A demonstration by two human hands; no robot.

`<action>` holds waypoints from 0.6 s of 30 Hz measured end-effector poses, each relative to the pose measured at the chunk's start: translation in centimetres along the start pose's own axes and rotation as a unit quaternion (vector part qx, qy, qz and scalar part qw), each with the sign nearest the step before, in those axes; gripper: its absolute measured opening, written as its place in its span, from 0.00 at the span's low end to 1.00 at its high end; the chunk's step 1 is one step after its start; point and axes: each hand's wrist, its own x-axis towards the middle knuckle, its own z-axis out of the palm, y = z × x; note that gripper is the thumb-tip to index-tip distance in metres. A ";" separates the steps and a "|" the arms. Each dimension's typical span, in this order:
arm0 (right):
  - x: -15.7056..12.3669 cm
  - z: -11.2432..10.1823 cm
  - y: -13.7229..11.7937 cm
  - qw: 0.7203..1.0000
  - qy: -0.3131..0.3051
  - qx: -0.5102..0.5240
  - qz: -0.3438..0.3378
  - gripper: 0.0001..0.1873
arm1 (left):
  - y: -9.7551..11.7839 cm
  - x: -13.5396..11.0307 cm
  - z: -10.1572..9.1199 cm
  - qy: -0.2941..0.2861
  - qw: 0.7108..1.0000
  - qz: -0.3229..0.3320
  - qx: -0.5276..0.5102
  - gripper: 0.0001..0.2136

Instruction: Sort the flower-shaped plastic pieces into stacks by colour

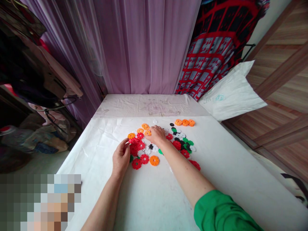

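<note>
Head view, 1 frame. Table (228, 154) is covered with a white cloth. The pile of discs (176, 145), flat toothed plastic pieces in red, orange, white, black and green, lies scattered on the middle of the cloth toward its far half. Left hand (121, 157) sits at the pile's left edge with its fingers curled and its fingertips against the red cluster (135, 147), several red discs bunched together. The contact is small in view, so I cannot tell whether they pinch a disc or only touch. Right hand (156, 134) lies palm down on the upper middle of the pile with its fingers bent onto an orange disc (147, 132). Its grip is hidden under the hand, possibly just resting. The 2 hands are apart, separated by the red cluster. The green sleeve (221, 211) covers the right upper forearm; the left arm is bare. A single orange piece (154, 160) lies at the near edge of the pile, clear of both hands. The row of 3 orange discs (184, 122), linked side by side, lies at the far right of the pile, well apart from the hands. Behind the table hangs a purple curtain (144, 48), with a red and black patterned cloth (211, 48) to its right and a white bag (231, 93) at the table's far right corner.
</note>
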 end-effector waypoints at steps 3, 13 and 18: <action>-1.1 -0.6 0.9 0.999 0.027 0.024 -0.006 0.18 | 0.0 0.0 0.0 -0.006 1.000 -0.006 -0.009 0.23; -13.2 1.5 4.0 0.978 0.118 0.138 -0.104 0.14 | 0.6 -0.1 0.0 0.004 1.000 0.003 0.022 0.21; -13.9 1.6 3.0 0.981 0.105 0.122 -0.109 0.09 | 0.8 -0.2 -0.1 0.006 0.999 0.006 0.036 0.21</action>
